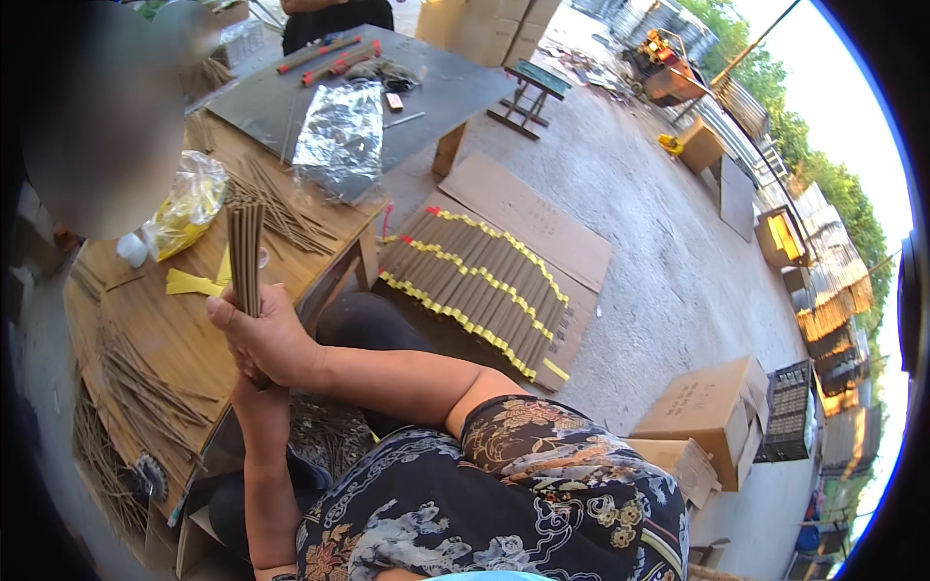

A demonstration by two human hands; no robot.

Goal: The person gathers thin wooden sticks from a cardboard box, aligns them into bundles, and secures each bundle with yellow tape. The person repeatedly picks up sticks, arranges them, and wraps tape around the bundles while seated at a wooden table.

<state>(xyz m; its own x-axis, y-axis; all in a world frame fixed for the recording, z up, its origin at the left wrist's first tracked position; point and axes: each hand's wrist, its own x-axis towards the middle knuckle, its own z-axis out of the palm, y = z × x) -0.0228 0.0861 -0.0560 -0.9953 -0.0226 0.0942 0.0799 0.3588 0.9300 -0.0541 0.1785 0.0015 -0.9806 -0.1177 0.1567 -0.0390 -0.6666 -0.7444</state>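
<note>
My right hand (273,337) is closed around an upright bundle of thin brown sticks (246,254), its thumb along the side. Just below, my left hand (256,385) is at the bundle's lower end; its fingers are mostly hidden behind the right hand. The bundle stands above the edge of a wooden table (145,295). Yellow strips (194,283) lie behind it on the tabletop, beside a clear bag with yellow contents (189,208). Loose sticks (276,208) are scattered farther back, and more loose sticks (150,378) lie at the near left.
On the floor, a flattened cardboard sheet (572,228) bears rows of brown rods with yellow bands (475,290). A grey table (441,92) with silvery plastic (339,136) adjoins mine; a person (334,21) stands behind it. Cardboard boxes (697,407) and a black crate (787,412) are at right.
</note>
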